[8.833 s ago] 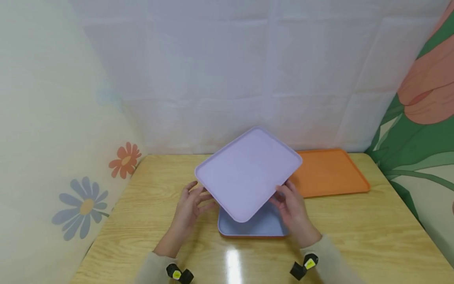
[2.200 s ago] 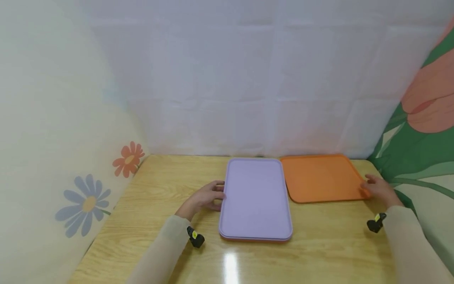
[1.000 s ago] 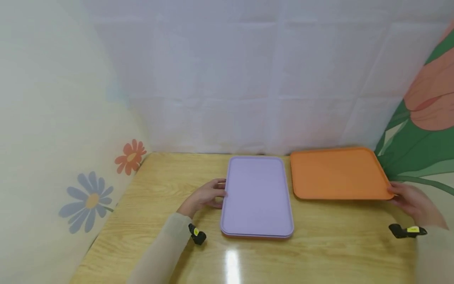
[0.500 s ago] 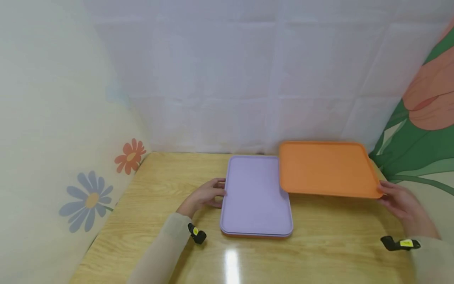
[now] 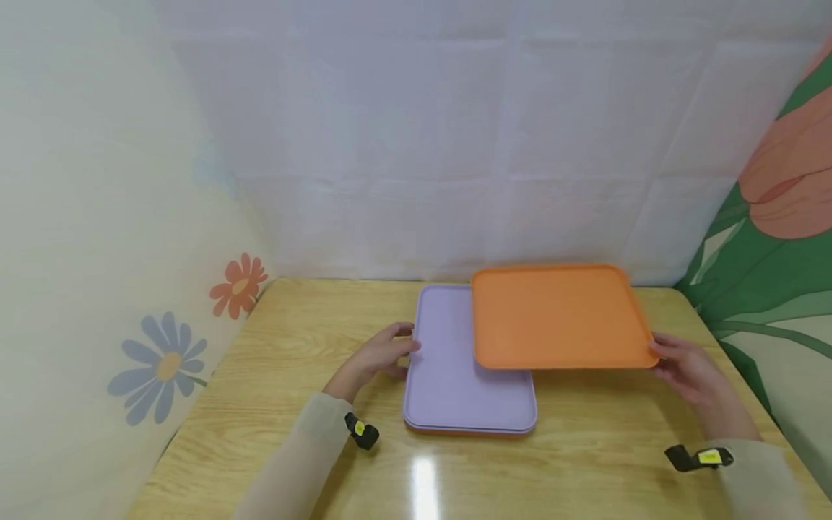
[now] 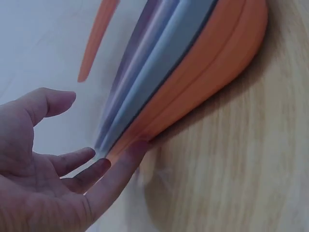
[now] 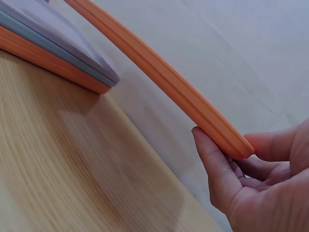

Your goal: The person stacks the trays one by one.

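Note:
My right hand (image 5: 692, 372) pinches an orange tray (image 5: 559, 318) at its right end, thumb on top and fingers beneath. This tray hangs level above the table, its left part over a stack of trays. On top of the stack lies a lilac tray (image 5: 461, 401), partly covered by the orange one in the head view. Under it the left wrist view shows a blue-grey tray (image 6: 164, 63) and orange tray edges (image 6: 217, 53) at the bottom. My left hand (image 5: 377, 357) is at the stack's left side, fingertips against the edges, thumb raised apart from them.
The stack stands on a wood-grain table (image 5: 292, 361). A white sheet (image 5: 390, 144) hangs behind the table's back edge. Flower-printed walls stand at left (image 5: 156, 217) and right (image 5: 767, 274). Each wrist wears a small black camera (image 5: 362, 432).
Earlier, both hands held the lilac tray over the stack; it then lay on top. My right hand grasped the orange tray at right, lifted it and carried it left over the stack. My left hand stayed.

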A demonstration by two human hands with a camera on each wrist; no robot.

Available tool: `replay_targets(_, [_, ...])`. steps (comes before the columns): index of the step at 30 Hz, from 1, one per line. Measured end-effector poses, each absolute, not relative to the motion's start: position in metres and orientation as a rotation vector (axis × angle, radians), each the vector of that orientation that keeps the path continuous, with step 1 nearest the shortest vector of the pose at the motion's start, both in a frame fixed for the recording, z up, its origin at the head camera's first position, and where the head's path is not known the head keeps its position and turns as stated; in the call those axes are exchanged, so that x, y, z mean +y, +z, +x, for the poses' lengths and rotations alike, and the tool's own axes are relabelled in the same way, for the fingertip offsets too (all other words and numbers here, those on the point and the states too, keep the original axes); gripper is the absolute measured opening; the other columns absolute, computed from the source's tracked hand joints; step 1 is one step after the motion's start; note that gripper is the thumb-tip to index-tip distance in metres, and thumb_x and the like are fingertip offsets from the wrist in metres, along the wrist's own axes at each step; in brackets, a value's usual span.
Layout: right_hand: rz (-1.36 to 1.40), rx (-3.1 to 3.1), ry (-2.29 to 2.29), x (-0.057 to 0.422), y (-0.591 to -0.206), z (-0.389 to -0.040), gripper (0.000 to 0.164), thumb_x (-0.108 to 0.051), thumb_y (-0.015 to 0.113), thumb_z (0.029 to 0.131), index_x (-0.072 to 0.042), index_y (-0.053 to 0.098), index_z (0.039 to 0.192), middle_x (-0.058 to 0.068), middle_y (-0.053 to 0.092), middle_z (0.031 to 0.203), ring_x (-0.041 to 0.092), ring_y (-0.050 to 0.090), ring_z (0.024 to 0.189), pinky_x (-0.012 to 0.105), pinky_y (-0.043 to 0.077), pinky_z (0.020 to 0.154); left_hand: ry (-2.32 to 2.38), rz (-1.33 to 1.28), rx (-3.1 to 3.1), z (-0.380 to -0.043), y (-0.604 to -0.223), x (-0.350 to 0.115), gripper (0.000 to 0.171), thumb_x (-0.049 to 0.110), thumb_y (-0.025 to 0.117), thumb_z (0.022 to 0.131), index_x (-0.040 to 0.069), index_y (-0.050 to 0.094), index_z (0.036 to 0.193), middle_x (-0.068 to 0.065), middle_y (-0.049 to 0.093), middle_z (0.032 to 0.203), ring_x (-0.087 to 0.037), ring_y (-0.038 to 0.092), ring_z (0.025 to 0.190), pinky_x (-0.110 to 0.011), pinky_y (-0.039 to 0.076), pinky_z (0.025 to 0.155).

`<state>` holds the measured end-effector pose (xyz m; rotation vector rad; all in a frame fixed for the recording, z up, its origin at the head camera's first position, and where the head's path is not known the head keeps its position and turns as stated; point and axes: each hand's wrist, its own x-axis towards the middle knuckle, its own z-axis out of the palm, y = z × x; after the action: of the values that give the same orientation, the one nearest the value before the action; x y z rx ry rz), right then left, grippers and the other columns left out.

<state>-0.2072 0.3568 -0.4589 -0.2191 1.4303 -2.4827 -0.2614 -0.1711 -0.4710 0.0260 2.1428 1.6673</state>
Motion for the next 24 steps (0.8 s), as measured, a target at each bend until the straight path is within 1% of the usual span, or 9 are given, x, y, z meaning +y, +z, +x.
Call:
replay_targets(3, [-0.202, 1.442, -2.476, 0.347, -0.460, -0.208, 0.043, 0.003, 0.036, 0.106, -0.012, 0.076, 0.107, 0.003, 0.073, 0.102, 0.015, 0.070, 0.089, 0.028, 0.060, 0.074, 1.621, 0.030, 2.274, -0.259, -0.465, -0.169, 0.063, 0.021, 0.065, 0.096, 0.000, 0.040, 0.150, -0.019, 0.038, 0.156, -0.039, 0.050, 0.132, -0.045, 0.057, 0.093])
replay_targets(7, [-0.221, 1.427, -2.468, 0.336, -0.461, -0.209, 0.044, 0.004, 0.035, 0.106, -0.013, 0.075, 0.108, 0.003, 0.072, 0.105, 0.016, 0.070, 0.093, 0.030, 0.060, 0.077, 1.586, 0.048, 2.433, -0.256, -0.456, -0.165, 0.054, 0.021, 0.065, 0.097, 0.001, 0.050, 0.145, -0.018, 0.048, 0.149, -0.032, 0.058, 0.118, -0.040, 0.058, 0.088])
replay_targets(10, [-0.246, 1.412, -2.470, 0.328, -0.461, -0.209, 0.043, 0.004, 0.035, 0.106, -0.012, 0.074, 0.109, 0.004, 0.072, 0.105, 0.016, 0.070, 0.093, 0.029, 0.060, 0.076, 1.603, 0.073, 2.483, -0.252, -0.450, -0.161, 0.051, 0.020, 0.064, 0.097, -0.001, 0.052, 0.142, -0.020, 0.052, 0.143, -0.031, 0.060, 0.110, -0.038, 0.059, 0.084])
replay_targets(13, [-0.261, 1.404, -2.477, 0.320, -0.459, -0.209, 0.042, 0.004, 0.036, 0.106, -0.012, 0.075, 0.110, 0.005, 0.073, 0.105, 0.016, 0.071, 0.092, 0.029, 0.060, 0.075, 1.695, 0.084, 2.433, -0.250, -0.446, -0.155, 0.052, 0.018, 0.063, 0.099, -0.005, 0.048, 0.143, -0.025, 0.053, 0.137, -0.034, 0.061, 0.108, -0.039, 0.061, 0.082])
replay_targets(17, [-0.279, 1.382, -2.488, 0.308, -0.457, -0.207, 0.043, 0.005, 0.036, 0.105, -0.012, 0.075, 0.111, 0.005, 0.073, 0.105, 0.016, 0.071, 0.092, 0.029, 0.060, 0.075, 1.862, 0.085, 2.259, -0.248, -0.446, -0.149, 0.056, 0.014, 0.059, 0.101, -0.009, 0.039, 0.147, -0.028, 0.052, 0.132, -0.035, 0.061, 0.107, -0.043, 0.061, 0.085])
replay_targets(20, [-0.302, 1.360, -2.492, 0.301, -0.457, -0.207, 0.043, 0.006, 0.035, 0.105, -0.011, 0.074, 0.112, 0.006, 0.073, 0.105, 0.016, 0.071, 0.092, 0.029, 0.060, 0.075, 1.947, 0.086, 2.142, -0.247, -0.447, -0.146, 0.059, 0.014, 0.057, 0.101, -0.008, 0.033, 0.150, -0.029, 0.051, 0.133, -0.033, 0.062, 0.106, -0.046, 0.059, 0.088])
replay_targets(24, [-0.326, 1.373, -2.480, 0.292, -0.456, -0.207, 0.043, 0.005, 0.035, 0.106, -0.010, 0.074, 0.114, 0.006, 0.073, 0.106, 0.016, 0.071, 0.093, 0.029, 0.060, 0.076, 1.999, 0.060, 2.063, -0.246, -0.447, -0.144, 0.061, 0.015, 0.056, 0.100, -0.002, 0.031, 0.153, -0.029, 0.054, 0.136, -0.030, 0.066, 0.105, -0.045, 0.059, 0.088])
